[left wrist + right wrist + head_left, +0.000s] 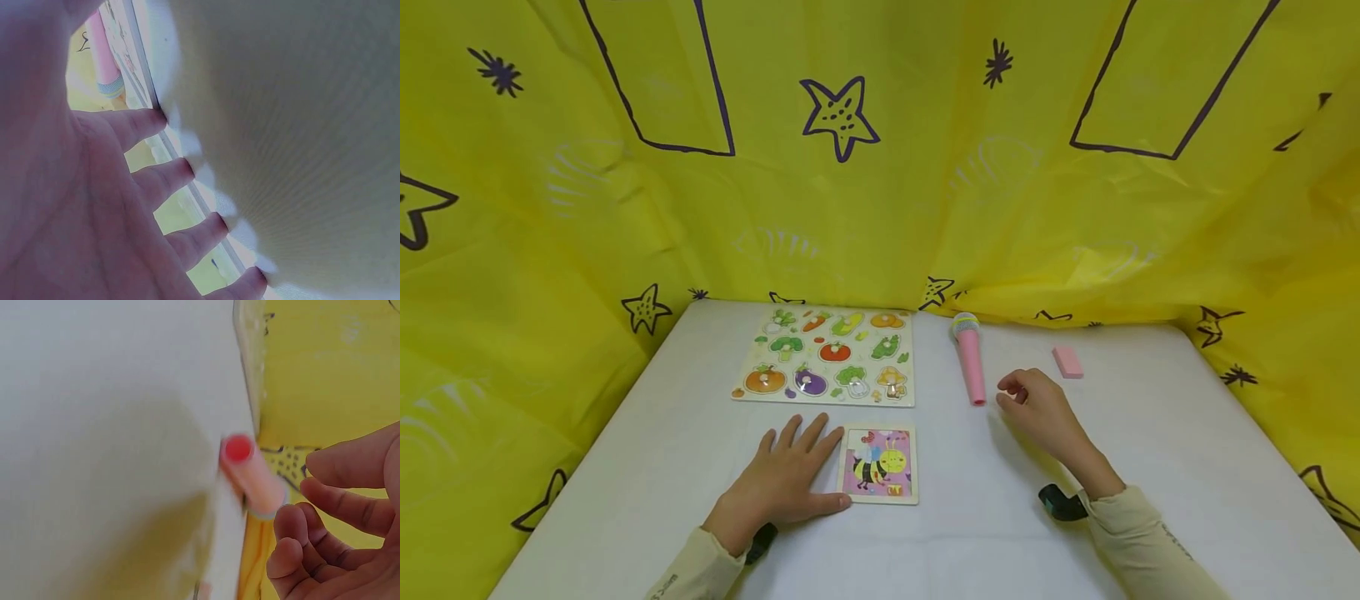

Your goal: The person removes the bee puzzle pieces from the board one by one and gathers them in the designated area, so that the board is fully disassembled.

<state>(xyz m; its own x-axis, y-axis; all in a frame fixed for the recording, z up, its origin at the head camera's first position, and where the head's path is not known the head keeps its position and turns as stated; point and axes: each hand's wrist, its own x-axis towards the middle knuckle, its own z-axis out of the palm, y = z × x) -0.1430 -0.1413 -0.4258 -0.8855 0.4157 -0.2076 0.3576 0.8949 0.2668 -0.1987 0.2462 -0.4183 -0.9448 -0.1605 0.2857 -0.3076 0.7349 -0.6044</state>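
Note:
My left hand (792, 477) lies with fingers spread at the left side of a small square bee puzzle (880, 464), its thumb and index fingertip at the puzzle's edge. In the left wrist view the fingertips (215, 222) reach down to the white table. My right hand (1037, 412) is over the table with loosely bent fingers and nothing between them. Closest to it is a pink toy microphone (972, 362), lying with its silver head away from me. The right wrist view shows the microphone's round red handle end (238, 449) beyond the fingers.
A vegetable peg puzzle board (811, 346) lies behind the bee puzzle. Right of the microphone sits a pink block (1067, 362). Yellow printed cloth (880, 208) hangs around the back and sides of the white table (970, 508).

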